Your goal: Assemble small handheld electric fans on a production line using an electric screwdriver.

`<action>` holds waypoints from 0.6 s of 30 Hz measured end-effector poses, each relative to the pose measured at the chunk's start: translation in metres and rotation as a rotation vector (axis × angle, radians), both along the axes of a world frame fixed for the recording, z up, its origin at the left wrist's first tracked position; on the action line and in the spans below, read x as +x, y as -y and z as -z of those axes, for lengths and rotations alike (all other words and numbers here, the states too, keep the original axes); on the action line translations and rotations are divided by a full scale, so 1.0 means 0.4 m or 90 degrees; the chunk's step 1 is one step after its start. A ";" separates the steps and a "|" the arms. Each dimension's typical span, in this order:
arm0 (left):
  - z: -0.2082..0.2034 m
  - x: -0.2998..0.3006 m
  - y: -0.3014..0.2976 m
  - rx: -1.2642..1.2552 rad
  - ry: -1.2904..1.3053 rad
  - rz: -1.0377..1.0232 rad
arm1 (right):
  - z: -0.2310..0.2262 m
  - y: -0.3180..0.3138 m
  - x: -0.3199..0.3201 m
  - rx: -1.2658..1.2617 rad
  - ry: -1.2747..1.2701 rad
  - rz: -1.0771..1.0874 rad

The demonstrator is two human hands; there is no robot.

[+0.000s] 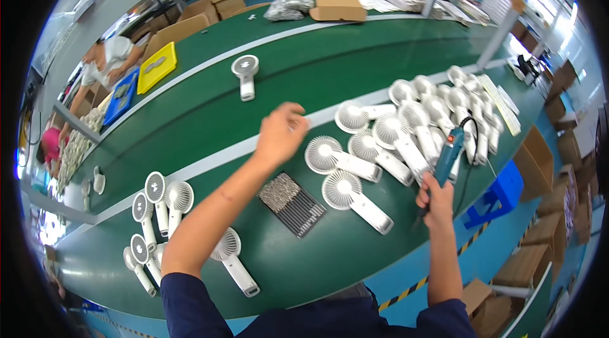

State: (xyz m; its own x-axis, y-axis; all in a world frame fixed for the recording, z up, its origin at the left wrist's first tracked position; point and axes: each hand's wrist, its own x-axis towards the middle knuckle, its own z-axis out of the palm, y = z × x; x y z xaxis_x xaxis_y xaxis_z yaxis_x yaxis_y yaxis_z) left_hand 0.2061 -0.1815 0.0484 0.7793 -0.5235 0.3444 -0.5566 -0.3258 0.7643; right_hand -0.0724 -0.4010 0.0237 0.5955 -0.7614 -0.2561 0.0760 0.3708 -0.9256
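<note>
My right hand (436, 200) is wrapped round a teal electric screwdriver (450, 153), held tilted at the right of the bench; a cord runs from its top. My left hand (282, 134) is raised over the grey rail in the middle, its fingers loosely bent and slightly blurred, with nothing visible in them. Beyond it, a white handheld fan (246, 77) lies alone on the green conveyor belt. Below my left hand, a black tray of screws (292, 205) rests on the bench. Nearest on its right lie white handheld fans, one of them (356, 201) grille up.
Many more fans (438, 106) crowd the back right of the bench. Several fans (155, 201) lie at the left, another (233, 262) beside my left forearm. A yellow tray (157, 68) and blue tray (122, 98) stand across the belt near a co-worker. A blue stool (495, 195) stands right.
</note>
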 end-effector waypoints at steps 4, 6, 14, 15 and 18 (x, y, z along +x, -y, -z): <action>0.071 0.292 -0.069 0.252 0.149 -0.261 | 0.001 -0.017 0.035 -0.058 -0.134 -0.019; 0.087 0.361 -0.021 0.386 0.088 -0.324 | 0.005 -0.028 0.019 -0.107 -0.171 0.000; 0.277 0.568 -0.115 0.389 0.005 -0.255 | 0.013 -0.070 0.011 -0.124 -0.134 -0.008; 0.279 0.547 -0.155 0.322 -0.027 -0.275 | 0.012 -0.080 0.017 -0.138 -0.143 0.017; 0.043 0.273 -0.148 -0.069 -0.381 -0.103 | 0.013 -0.115 -0.023 -0.125 -0.100 0.118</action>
State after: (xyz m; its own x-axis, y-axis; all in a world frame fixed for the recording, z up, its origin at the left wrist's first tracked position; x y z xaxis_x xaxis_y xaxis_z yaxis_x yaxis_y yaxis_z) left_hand 0.3154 -0.1224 0.0314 0.9199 -0.3696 -0.1312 0.0275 -0.2730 0.9616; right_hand -0.0816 -0.3551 0.0187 0.4060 -0.8975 -0.1719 -0.0244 0.1773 -0.9838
